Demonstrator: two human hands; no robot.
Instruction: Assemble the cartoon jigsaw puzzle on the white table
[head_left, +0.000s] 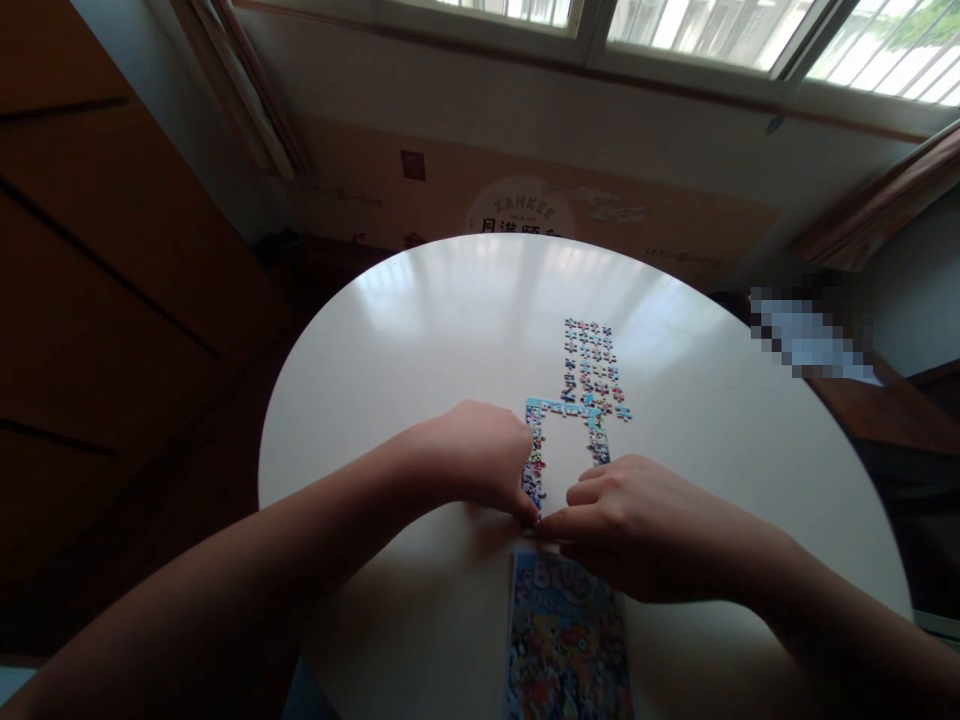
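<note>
Head view shows my two bare forearms reaching over one round white worktop [412, 360]. One jigsaw border [562, 407] lies on it, a little right of the middle, with three sides visible: left, far and right. Beyond its far side, toward the worktop's far edge, loose pieces [597, 355] stand in roughly four columns; they are too small for me to count surely. One printed picture [568, 640] lies between the border and the worktop's near edge.

My left grip [487, 450] is bent over the border's left side, thumb down at its near-left corner; my right grip [637, 505] has its index finger pointed to that same corner, the other fingers curled. I cannot tell whether either one pinches a piece there. My right knuckles hide the near end of the border's right side, and the printed picture is cut off below, its lettering blurred. Bare surface stretches wide to the worktop's left edge and to its right edge, and a narrower strip separates the loose pieces from the far edge.
</note>
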